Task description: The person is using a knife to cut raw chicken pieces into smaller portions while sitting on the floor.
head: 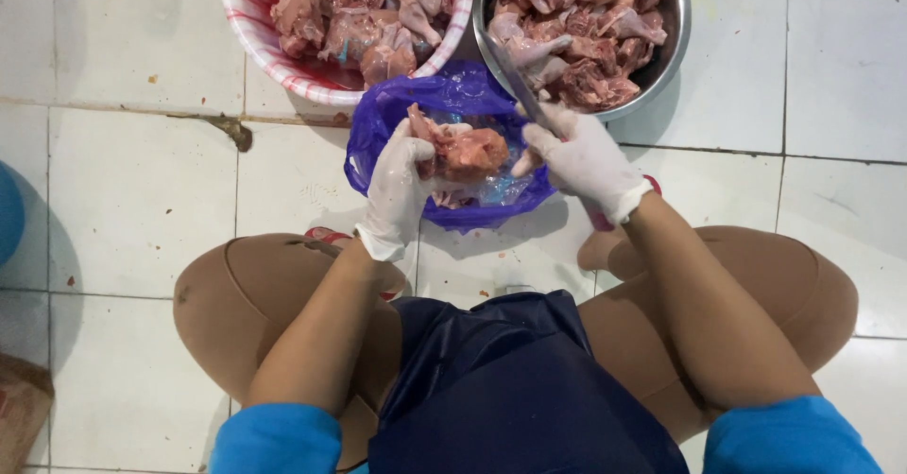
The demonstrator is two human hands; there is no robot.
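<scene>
My left hand (397, 186), in a white glove, holds a raw chicken piece (468, 151) over an open blue plastic bag (378, 115) on the tiled floor. My right hand (581, 157), also gloved, grips a knife (515, 72) whose blade points up toward the steel bowl. The knife hand touches the right side of the chicken piece. The knife handle is hidden inside my fist.
A red-and-white striped basin (248, 11) of raw chicken pieces sits at top left. A steel bowl (675, 20) of chicken pieces sits at top right. My bent knees flank the bag. White floor tiles (132, 190) surround everything; a brown box corner (19, 408) lies bottom left.
</scene>
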